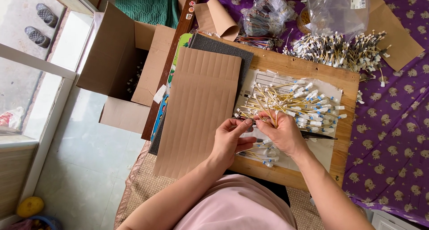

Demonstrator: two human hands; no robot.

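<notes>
My left hand (229, 138) and my right hand (282, 134) meet over a wooden board (313, 69), both pinching a short yellow wire with white connectors (255, 121) between their fingertips. Just beyond the fingers lies a loose heap of the same yellow wires with white plugs (297, 104) on a white paper sheet (268, 80). A small bunch of wires (263, 153) lies under my hands near the board's front edge. A thin black tool (319, 135) lies to the right of my right hand.
A corrugated cardboard sheet (199, 109) lies left of the hands. An open cardboard box (118, 64) stands on the floor at left. Another wire heap (339, 51) and plastic bags (333, 9) sit at the back on a purple patterned cloth (393, 123).
</notes>
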